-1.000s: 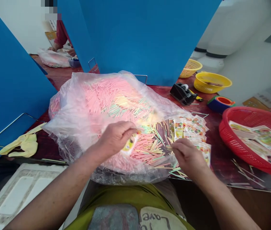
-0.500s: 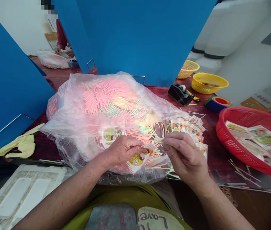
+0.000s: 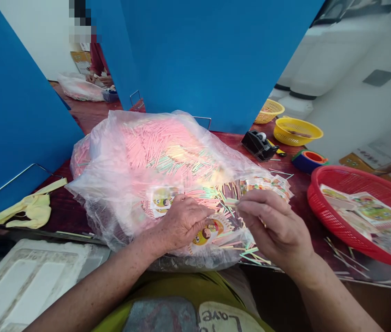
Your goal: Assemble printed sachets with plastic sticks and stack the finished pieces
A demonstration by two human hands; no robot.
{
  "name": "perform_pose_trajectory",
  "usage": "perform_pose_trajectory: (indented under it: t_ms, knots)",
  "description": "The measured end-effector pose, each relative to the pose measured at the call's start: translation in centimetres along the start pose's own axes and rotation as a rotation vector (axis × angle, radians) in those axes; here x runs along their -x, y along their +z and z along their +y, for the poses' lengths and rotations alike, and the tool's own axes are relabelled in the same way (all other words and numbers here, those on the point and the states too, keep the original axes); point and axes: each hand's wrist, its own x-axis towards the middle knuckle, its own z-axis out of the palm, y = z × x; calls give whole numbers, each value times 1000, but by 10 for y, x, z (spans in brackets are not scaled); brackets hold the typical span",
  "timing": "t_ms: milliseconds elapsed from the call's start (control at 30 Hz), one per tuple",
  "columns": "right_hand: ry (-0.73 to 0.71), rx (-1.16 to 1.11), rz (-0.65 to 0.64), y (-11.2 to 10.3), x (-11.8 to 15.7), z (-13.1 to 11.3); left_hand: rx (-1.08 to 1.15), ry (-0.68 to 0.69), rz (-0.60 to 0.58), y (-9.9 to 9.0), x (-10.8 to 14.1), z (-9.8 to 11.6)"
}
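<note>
**Thin stick pinched in my right hand (image 3: 276, 228), its tip aimed toward my left hand (image 3: 185, 221)**

My right thumb and forefinger are closed on a pastel stick (image 3: 232, 201) — it lies nearly level, its long axis running sideways from my fingertips toward the left hand. My left fingers (image 3: 198, 214) curl down beside a printed paper packet (image 3: 212, 233); whether they grip it, I cannot tell. That hand is the nearer to the packet — behind it, a clear plastic bag (image 3: 95, 205) bulges with pink sticks (image 3: 161, 145).
</note>
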Motion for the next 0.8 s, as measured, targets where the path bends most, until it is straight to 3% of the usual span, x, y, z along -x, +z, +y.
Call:
perform_pose_trajectory:
  t_ms: [100, 200, 367, 500, 567, 700, 800]
  knots:
    - [-70, -30, -173, 3, 1, -6, -39, -30, 38, -3, 2, 1]
    - [-17, -116, -312, 7, 0, -8, -109, -6, 30, -4, 3, 6]
    - [201, -269, -310, 10, -7, -12, -68, 33, 118, 2, 3, 13]
    - [185, -188, -352, 11, -3, -23, 72, 19, 217, 10, 5, 11]
    - [169, -54, -270, 6, 2, -26, 149, 10, 330, 12, 6, 8]
    - [299, 109, 60, -7, 9, -28, 205, 60, 475, 14, 1, 5]
    - [271, 64, 39, -9, 16, -30, 266, 95, 458, 24, -11, 14]
